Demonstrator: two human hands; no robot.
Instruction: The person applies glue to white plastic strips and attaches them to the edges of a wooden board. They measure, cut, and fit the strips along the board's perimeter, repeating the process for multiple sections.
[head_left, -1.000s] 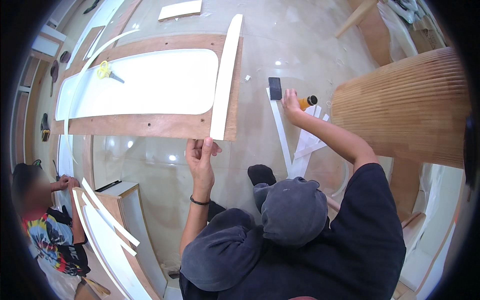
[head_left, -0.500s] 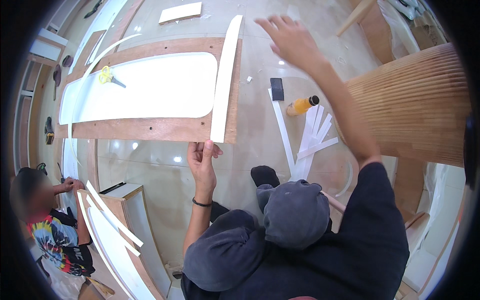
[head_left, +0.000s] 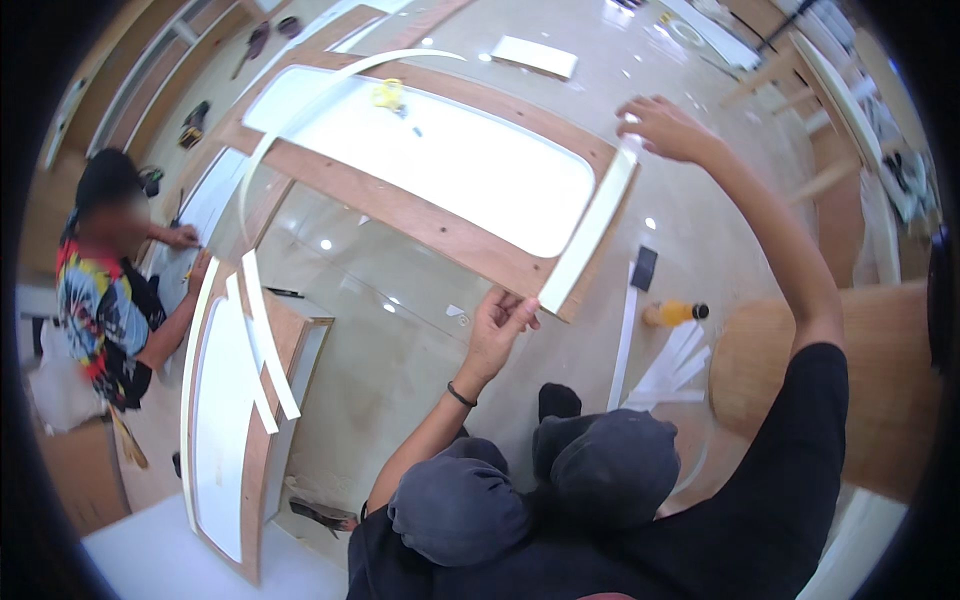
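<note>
A wooden panel [head_left: 440,229] with a white rounded inset lies on the floor before me. Across its right end runs a flat white strip [head_left: 592,235]. My left hand [head_left: 500,328] pinches the strip's near end at the panel corner, thumb on top and fingers partly hidden beneath. At the far end, my right hand [head_left: 668,130] has its fingers bent down onto the strip; slight blur softens their tips. Yellow-handled scissors [head_left: 388,95] rest on the white inset. A long thin curved white band [head_left: 262,150] crosses the panel's left part.
At left a co-worker [head_left: 120,270] works beside another white-inset panel [head_left: 225,430] with loose strips on it. To my right are an orange bottle [head_left: 672,314], a dark block [head_left: 644,268], several white strips [head_left: 672,372] and a ribbed wooden piece [head_left: 820,390]. A white board [head_left: 534,57] lies beyond.
My right hand, raised with fingers spread beyond the strip, has come down to its far end. My left hand keeps the near end. The view has turned, shifting the panel rightward.
</note>
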